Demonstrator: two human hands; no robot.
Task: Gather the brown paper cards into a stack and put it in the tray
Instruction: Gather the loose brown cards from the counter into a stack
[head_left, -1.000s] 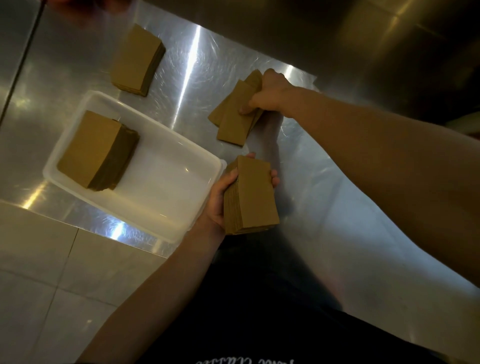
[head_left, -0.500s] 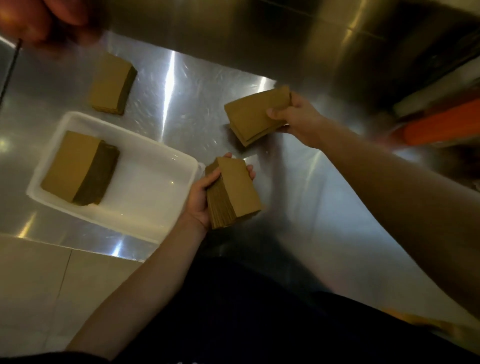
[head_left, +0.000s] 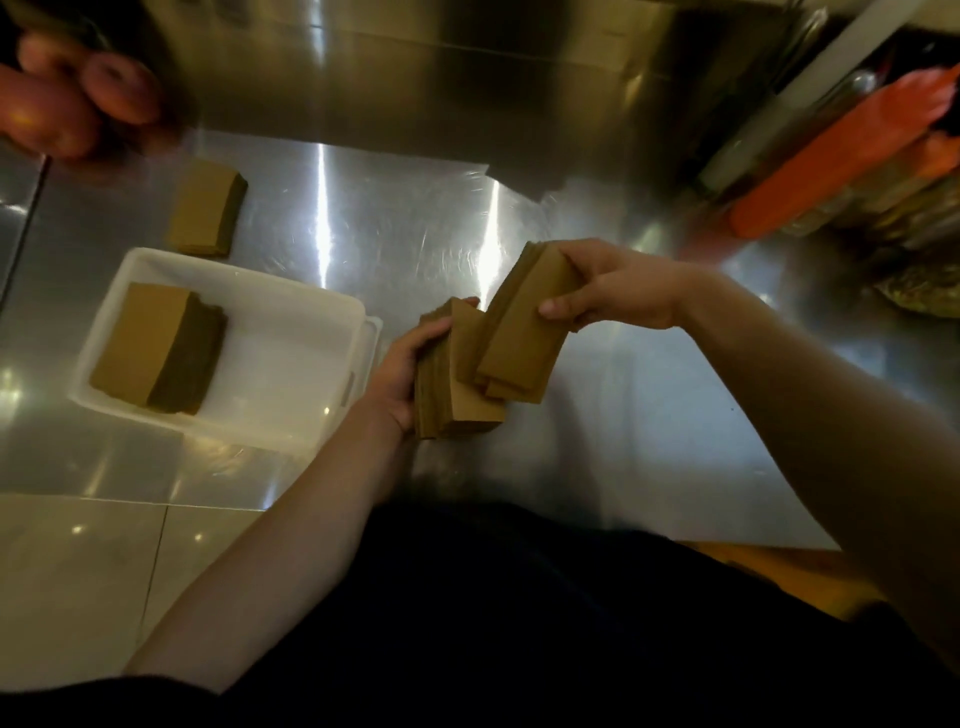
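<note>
Head view: a second ago your right hand (head_left: 613, 291) was pressing on a fan of loose cards lying on the steel table (head_left: 623, 415). Half a second ago it had lifted them clear. Now it has carried that small batch (head_left: 524, 332) across to your left side, thumb on the upper face and fingers curled underneath, pinching it at the far end. The batch is tilted, and its near end overlaps the top face of the main stack (head_left: 462, 405). Whether it already rests flat there cannot be told. Your left hand (head_left: 405, 374) has kept the main stack throughout, fingers wrapped round its left edge, just beside the right rim of the white tray (head_left: 244, 270). The tray stack (head_left: 150, 343) sits in the tray's left part, unchanged, and a third stack (head_left: 205, 213) lies on the table just beyond the tray. Another person's hand (head_left: 78, 104) blurs the upper left corner. Judgement: gathering is nearly merged. The batch looks skewed, so squaring comes before the tray placement, which is not yet done.
</note>
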